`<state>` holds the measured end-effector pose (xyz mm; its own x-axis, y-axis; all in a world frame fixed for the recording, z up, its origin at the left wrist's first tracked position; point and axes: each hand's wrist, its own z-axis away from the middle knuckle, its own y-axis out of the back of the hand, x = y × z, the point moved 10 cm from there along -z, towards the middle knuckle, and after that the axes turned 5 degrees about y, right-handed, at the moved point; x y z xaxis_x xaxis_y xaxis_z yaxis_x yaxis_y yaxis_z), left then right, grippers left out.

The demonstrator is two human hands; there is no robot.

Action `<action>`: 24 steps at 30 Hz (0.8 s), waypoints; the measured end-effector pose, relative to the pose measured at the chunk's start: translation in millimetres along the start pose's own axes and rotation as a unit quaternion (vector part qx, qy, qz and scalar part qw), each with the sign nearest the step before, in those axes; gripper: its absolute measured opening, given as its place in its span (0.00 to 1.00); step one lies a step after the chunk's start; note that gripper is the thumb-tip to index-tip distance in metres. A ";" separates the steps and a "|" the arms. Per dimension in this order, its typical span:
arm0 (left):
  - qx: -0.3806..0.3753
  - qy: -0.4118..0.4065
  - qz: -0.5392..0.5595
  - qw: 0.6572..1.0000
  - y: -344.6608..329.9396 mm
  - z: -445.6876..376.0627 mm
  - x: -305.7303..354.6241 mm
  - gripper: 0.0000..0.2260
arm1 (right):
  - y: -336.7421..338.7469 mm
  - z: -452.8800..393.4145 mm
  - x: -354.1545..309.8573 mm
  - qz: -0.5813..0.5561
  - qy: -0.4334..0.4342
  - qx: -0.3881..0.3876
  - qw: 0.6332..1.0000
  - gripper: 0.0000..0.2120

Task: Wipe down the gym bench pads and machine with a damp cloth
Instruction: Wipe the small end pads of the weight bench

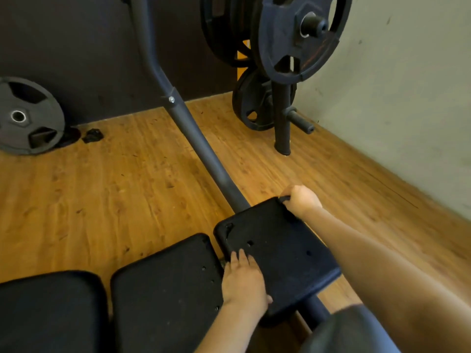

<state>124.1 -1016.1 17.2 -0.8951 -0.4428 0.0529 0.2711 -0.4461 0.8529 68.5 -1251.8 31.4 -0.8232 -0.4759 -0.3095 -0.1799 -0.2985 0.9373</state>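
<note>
Three black bench pads lie in a row under me: a near pad [48, 312] at lower left, a middle pad [165, 284], and an end pad [277, 253] tilted toward the machine's frame tube [204, 146]. Several small holes and tears show in the cover of the end pad.

My left hand [243, 282] rests flat on the near left edge of the end pad, fingers straight and spread, reaching over the gap between middle and end pad. Grip state: spread, holding nothing.

My right hand [300, 200] is at the far right corner of the end pad, fingers curled over a small dark piece [285, 198] at the pad edge. Cannot tell whether this piece is the cloth or part of the pad cover; it is too dark and blurred. Grip state: pressed together around that piece.

Surroundings: wooden floor [114, 189]; a loose weight plate [28, 115] leaning on the dark wall at left; a plate rack [283, 118] with a large plate [303, 34] loaded near the light wall at right.
</note>
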 end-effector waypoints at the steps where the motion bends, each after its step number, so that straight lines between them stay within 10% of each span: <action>1: -0.001 -0.002 -0.002 1.000 0.6 0.0 2.4 0.42 | -2.9 4.5 4.2 -0.006 -0.001 0.007 1.000 0.09; 5: 0.000 -0.005 0.021 1.000 -2.4 2.9 -2.4 0.40 | -9.2 34.7 15.8 0.048 0.013 -0.009 0.999 0.09; 10: 0.007 0.011 0.009 1.000 -7.3 11.7 4.6 0.37 | -30.5 122.8 87.0 0.172 -0.016 -0.212 0.962 0.10; 17: -0.029 0.008 0.005 1.000 -16.4 11.1 7.1 0.45 | 35.0 49.8 16.7 0.052 0.072 0.012 0.996 0.10; 24: -0.044 0.007 -0.001 0.999 -24.1 -0.1 6.9 0.45 | -9.7 -3.7 -28.9 0.062 0.118 -0.042 0.990 0.14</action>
<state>111.4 -1008.5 -3.0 -0.8912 -0.4517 0.0429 0.2992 -0.5139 0.8040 96.0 -1238.1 30.6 -0.6853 -0.6905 -0.2313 -0.0314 -0.2893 0.9567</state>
